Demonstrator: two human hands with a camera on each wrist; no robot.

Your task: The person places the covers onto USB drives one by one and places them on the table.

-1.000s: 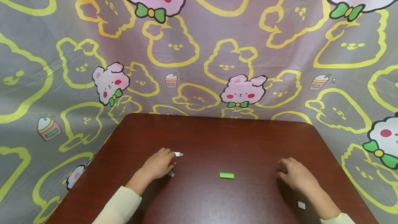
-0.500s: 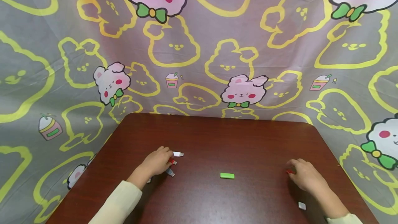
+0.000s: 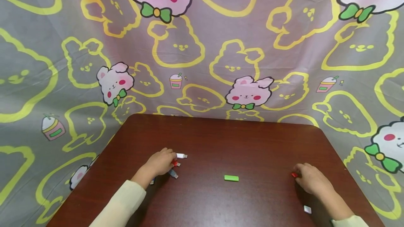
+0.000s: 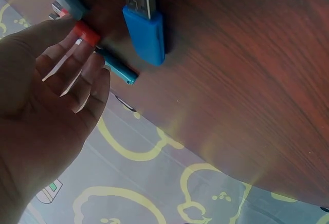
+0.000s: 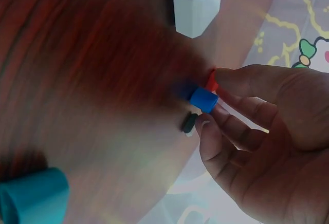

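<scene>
In the head view my left hand [image 3: 161, 161] lies at the table's left, thumb and fingers curled about a red USB stick [image 3: 175, 164]. Beside it lie a white USB stick [image 3: 181, 156] and a grey-blue USB stick [image 3: 173, 173]. The left wrist view shows a blue USB stick [image 4: 145, 31] and a teal stick [image 4: 119, 69] close by. My right hand [image 3: 312, 178], at the right, pinches a small red cap [image 5: 212, 81] between thumb and fingers. A blue cap [image 5: 204, 99] and a dark cap [image 5: 190, 123] sit by those fingertips, partly hidden.
A bright green cap [image 3: 231, 178] lies at the middle of the brown table [image 3: 221, 143]. Nearer the front right is a white cap [image 3: 307, 209]. A patterned cloth [image 3: 202, 38] hangs behind and at both sides of the table.
My right hand has shifted slightly right and nearer, and the red cap has come into sight at its fingertips. The left hand has drawn back a little, uncovering more of the grey-blue stick.
</scene>
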